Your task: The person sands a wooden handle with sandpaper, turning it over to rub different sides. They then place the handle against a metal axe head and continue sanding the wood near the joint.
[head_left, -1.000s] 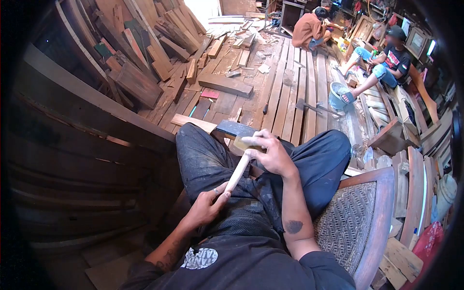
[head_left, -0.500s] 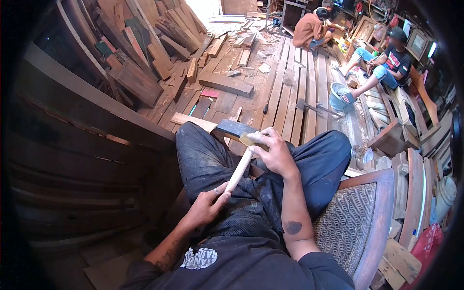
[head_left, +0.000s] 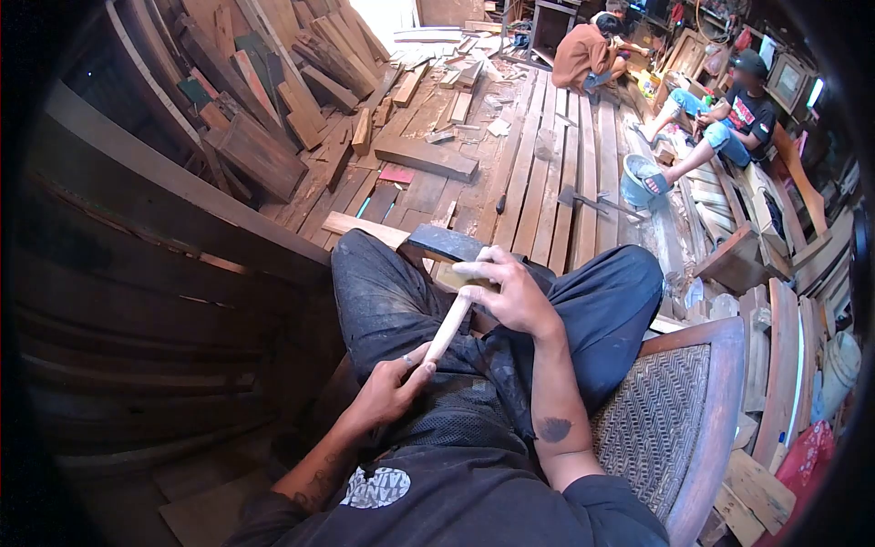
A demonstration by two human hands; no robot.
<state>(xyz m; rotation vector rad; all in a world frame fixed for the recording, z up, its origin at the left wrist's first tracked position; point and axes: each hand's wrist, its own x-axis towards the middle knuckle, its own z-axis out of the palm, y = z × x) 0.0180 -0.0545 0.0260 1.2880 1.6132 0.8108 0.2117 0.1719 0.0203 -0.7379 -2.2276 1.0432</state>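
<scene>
Slanting above dark trousers (head_left: 597, 301), a pale, slender wooden stick (head_left: 448, 330) is gripped by the curled left hand (head_left: 394, 390); a yellowish, flat-sided block (head_left: 449, 275) is held by its top in the right hand (head_left: 518, 296).

A pale, slender wooden stick (head_left: 449, 328) is held aslant. A yellowish block (head_left: 447, 276) (partly covered) is held at its far end.

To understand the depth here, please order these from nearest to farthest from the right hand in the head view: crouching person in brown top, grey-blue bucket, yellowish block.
From the right hand:
1. Yellowish block: in its grip, showing at its left side.
2. Grey-blue bucket: ahead, to the right.
3. Crouching person in brown top: much farther ahead, slightly right.
</scene>
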